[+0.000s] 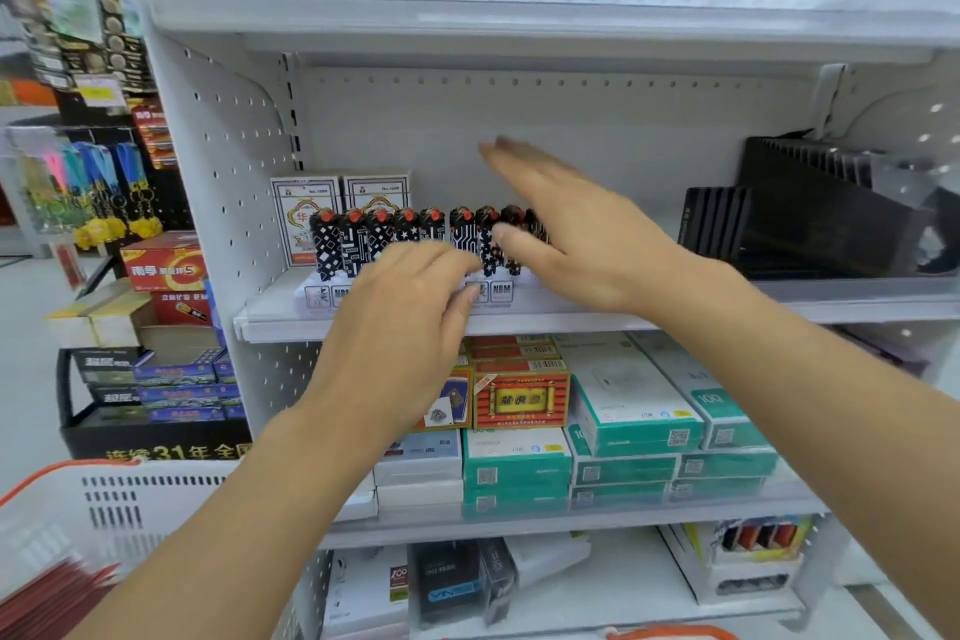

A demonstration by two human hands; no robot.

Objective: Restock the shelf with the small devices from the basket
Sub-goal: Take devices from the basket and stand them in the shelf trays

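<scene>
Nine or so small devices [405,239] stand upright in one row along the front edge of the middle shelf [857,309], long axes vertical, red caps up, in a low white display tray [311,294]. The count is approximate: your right hand [576,234] covers the row's right end.

Your left hand [400,322] is in front of the row and slightly below it, fingers loosely curled, tips near the tray's front lip. I can't see it holding anything. The right hand is flat, fingers straight and together, holding nothing, palm toward the row's right end. Can't tell if it touches the last device.

Key relation: the row runs left-right along the front edge, so the devices lie left of your right palm and just behind your left fingertips. Right hand is nearer the row's end, left is nearer the middle.

Basket [104,509] sits at lower left, well apart from both hands, on your left arm's side. Judgement: left hand is better placed for the next pickup.
</scene>
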